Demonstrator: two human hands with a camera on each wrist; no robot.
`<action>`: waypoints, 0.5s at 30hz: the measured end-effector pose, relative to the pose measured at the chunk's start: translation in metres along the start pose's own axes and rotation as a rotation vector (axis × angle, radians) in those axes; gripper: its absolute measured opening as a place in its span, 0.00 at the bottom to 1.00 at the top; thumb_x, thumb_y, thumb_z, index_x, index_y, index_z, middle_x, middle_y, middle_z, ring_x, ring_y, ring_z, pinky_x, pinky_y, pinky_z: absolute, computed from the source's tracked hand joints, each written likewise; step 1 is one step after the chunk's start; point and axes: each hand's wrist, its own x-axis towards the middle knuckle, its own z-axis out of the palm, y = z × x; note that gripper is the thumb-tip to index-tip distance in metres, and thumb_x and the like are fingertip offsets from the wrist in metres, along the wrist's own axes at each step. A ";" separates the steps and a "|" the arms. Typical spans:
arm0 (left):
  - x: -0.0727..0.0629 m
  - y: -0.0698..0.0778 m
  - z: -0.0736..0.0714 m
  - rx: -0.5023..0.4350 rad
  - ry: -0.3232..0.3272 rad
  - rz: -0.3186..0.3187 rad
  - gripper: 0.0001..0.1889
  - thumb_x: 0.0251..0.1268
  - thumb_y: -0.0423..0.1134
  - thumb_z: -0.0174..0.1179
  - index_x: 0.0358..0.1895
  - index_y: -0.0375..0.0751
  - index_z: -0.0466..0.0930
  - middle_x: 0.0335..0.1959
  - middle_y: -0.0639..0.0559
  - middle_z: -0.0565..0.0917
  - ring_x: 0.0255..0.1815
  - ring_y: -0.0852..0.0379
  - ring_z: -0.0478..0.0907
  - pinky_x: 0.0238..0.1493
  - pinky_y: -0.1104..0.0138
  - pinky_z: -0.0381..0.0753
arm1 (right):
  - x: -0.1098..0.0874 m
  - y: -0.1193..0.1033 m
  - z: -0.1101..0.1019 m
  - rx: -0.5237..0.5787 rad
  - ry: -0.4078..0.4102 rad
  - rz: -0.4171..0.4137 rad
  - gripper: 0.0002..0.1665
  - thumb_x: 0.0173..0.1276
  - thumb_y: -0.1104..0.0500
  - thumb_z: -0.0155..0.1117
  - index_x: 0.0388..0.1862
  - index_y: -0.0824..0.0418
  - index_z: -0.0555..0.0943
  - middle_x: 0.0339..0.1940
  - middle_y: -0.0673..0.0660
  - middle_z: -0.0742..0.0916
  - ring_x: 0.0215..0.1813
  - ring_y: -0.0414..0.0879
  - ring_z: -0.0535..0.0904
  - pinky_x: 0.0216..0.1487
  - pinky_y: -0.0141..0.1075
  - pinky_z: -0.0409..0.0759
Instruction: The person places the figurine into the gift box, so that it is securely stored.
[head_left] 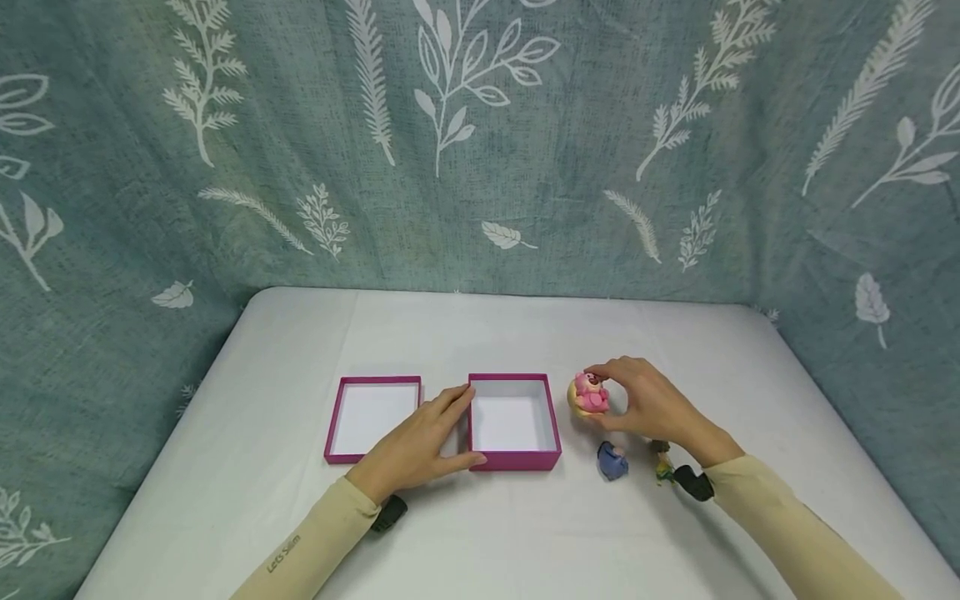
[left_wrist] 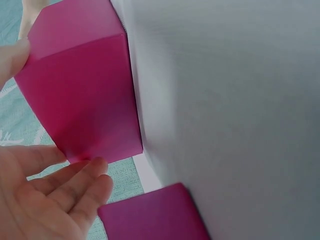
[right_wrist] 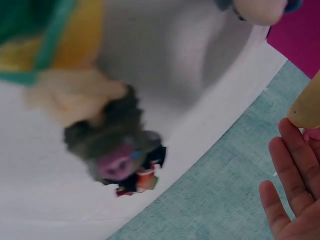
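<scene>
Well, right hand (head_left: 651, 403) round pink toy (head_left: 592, 395)

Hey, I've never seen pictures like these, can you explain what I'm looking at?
No machine here, just a person working bare-handed. The wide picture comes from a camera on the head; the close ones, from cameras on each wrist. On the white surface are an open magenta box, a shallow matching lid, a blue figure, a green-and-yellow figure and a pink-faced figure. The left hand touches the box; the right hand holds a pink bear figure.
</scene>
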 end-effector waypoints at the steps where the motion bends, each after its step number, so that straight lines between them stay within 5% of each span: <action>1: 0.000 0.000 0.000 -0.003 -0.003 -0.004 0.49 0.62 0.67 0.58 0.77 0.40 0.53 0.76 0.48 0.61 0.72 0.49 0.66 0.71 0.57 0.68 | 0.001 -0.002 0.000 -0.007 -0.001 -0.004 0.37 0.46 0.49 0.82 0.56 0.59 0.81 0.42 0.50 0.86 0.47 0.50 0.80 0.56 0.53 0.77; 15: 0.002 -0.002 -0.001 -0.038 -0.007 0.008 0.49 0.61 0.64 0.61 0.77 0.39 0.53 0.75 0.46 0.61 0.72 0.48 0.66 0.71 0.56 0.68 | 0.015 -0.018 -0.006 -0.004 -0.017 -0.021 0.36 0.47 0.47 0.81 0.55 0.57 0.82 0.45 0.50 0.86 0.49 0.47 0.79 0.57 0.51 0.76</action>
